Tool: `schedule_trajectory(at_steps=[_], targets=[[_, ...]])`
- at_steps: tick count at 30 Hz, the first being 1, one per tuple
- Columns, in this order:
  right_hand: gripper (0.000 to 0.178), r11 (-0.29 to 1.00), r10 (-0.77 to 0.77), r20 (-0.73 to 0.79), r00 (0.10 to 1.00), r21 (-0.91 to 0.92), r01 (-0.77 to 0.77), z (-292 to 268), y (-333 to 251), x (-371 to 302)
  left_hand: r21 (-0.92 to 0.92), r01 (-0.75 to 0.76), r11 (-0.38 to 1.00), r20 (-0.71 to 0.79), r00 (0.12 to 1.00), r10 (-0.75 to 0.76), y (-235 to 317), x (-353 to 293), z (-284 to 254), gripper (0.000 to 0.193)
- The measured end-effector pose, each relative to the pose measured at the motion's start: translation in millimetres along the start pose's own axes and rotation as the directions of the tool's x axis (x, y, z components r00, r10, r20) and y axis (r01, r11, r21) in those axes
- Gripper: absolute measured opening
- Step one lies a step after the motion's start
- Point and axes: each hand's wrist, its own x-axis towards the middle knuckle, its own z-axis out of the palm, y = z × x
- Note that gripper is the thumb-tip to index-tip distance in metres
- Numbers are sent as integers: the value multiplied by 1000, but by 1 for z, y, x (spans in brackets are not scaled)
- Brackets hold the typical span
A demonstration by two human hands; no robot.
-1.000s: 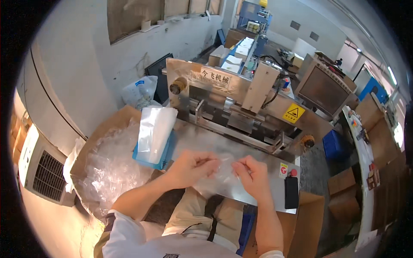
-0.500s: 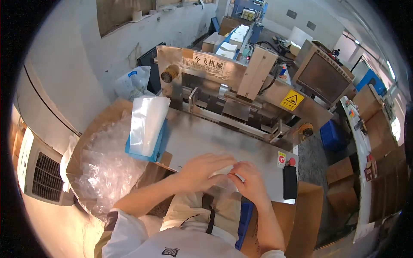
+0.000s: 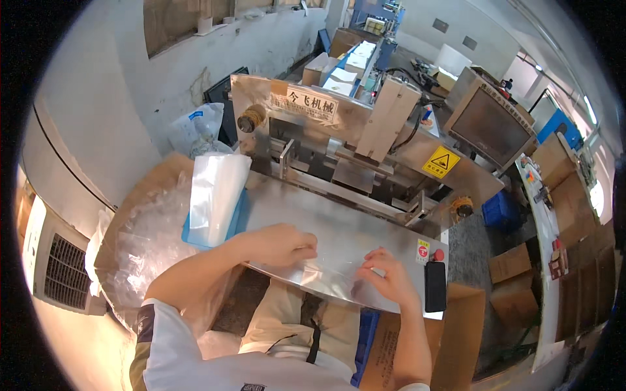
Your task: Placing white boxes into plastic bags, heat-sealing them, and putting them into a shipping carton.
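Note:
My left hand point(image 3: 277, 244) and my right hand point(image 3: 388, 277) pinch the two ends of a clear plastic bag point(image 3: 332, 277) stretched flat over the near edge of the steel worktable point(image 3: 339, 228). The bag is nearly see-through and its contents cannot be made out. A stack of clear bags point(image 3: 215, 195) lies on a blue tray at the table's left end, just beyond my left hand. Behind the table stands the metal sealing machine point(image 3: 345, 130).
A big cardboard box lined with clear plastic point(image 3: 150, 234) sits to my left. A black phone point(image 3: 435, 287) and a red button point(image 3: 439, 254) are at the table's right edge. Open cardboard boxes point(image 3: 456, 326) stand lower right, a conveyor with cartons point(image 3: 352, 62) behind.
My hands were close together near the table's front edge; they have moved apart, drawing the clear bag out flat between them. My head has tilted slightly.

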Motion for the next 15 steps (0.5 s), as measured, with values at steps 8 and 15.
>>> schedule_trajectory(at_steps=[8, 15], targets=[[23, 982, 174, 46, 984, -88, -169, 4, 94, 80, -259, 91, 961, 132, 990, -58, -120, 101, -4, 35], [28, 913, 394, -9, 919, -114, -392, -30, 160, 165, -402, 368, 838, 199, 929, -313, -158, 215, -60, 27]])
